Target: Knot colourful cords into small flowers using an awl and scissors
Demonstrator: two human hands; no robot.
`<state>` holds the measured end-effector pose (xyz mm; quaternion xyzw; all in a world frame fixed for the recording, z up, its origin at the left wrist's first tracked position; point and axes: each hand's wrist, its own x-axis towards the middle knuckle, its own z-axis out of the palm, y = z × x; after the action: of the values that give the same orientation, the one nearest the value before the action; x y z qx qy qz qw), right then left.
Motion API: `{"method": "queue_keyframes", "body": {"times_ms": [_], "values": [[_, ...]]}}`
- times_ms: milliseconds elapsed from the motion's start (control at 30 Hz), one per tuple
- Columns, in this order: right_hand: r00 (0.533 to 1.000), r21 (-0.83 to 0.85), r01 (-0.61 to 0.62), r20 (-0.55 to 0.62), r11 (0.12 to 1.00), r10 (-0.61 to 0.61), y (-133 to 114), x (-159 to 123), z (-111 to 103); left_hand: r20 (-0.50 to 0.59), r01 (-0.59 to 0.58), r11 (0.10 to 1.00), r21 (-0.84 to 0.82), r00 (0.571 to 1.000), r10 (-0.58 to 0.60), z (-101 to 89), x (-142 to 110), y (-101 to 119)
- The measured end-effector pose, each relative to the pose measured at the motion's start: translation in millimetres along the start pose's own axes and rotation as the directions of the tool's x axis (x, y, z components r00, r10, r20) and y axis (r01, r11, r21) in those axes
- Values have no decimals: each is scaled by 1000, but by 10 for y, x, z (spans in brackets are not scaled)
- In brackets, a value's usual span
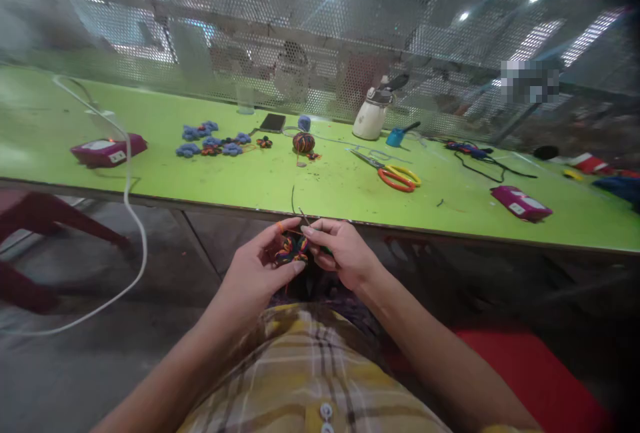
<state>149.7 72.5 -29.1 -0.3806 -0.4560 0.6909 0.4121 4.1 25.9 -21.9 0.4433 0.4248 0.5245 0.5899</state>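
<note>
Just below the table's front edge, my left hand (254, 265) pinches a small crocheted flower (291, 250) in dark, red and yellow yarn. Orange yarn loops round its raised index finger. My right hand (346, 251) is closed on a thin crochet hook (303, 215), whose tip points up beside the flower. Both hands are close together, and the right fingers hide most of the hook. On the table ahead sits a ball of multicoloured yarn (303, 143), with a small dark and orange piece (314, 156) next to it.
Several blue and multicoloured crocheted flowers (232, 149) lie left of the yarn ball. Scissors (395, 176) with red and yellow handles lie to the right. A phone (273, 123), a white bottle (370, 116) and two purple boxes (107, 151) stand farther out. A white cable (145, 246) hangs at left.
</note>
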Motion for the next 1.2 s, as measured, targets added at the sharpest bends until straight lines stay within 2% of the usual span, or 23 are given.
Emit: {"method": "queue_keyframes", "body": {"times_ms": [100, 433, 733, 867, 967, 1067, 1200], "values": [[998, -22, 66, -21, 998, -66, -30, -33, 46, 2, -35, 998, 55, 999, 35, 1, -32, 41], [990, -22, 139, 22, 990, -138, -117, -113, 78, 56, -14, 999, -41, 998, 16, -4, -109, 113], [991, 10, 134, 3, 991, -134, -106, -129, 96, 102, 100, 983, -153, 991, -85, -5, -152, 180], [991, 29, 130, -22, 991, -130, -78, -138, 107, 76, 151, 969, -195, 987, -138, 4, -176, 220], [991, 50, 134, -21, 990, -133, -66, -139, 105, 51, 140, 967, -214, 990, -132, 7, -174, 230], [994, 75, 107, 15, 991, -109, -67, -140, 85, 59, 118, 969, -217, 992, -108, 14, -175, 225], [992, 90, 37, 120, 995, -48, -76, -147, 50, 73, 134, 979, -151, 990, -125, 6, -209, 210]]}}
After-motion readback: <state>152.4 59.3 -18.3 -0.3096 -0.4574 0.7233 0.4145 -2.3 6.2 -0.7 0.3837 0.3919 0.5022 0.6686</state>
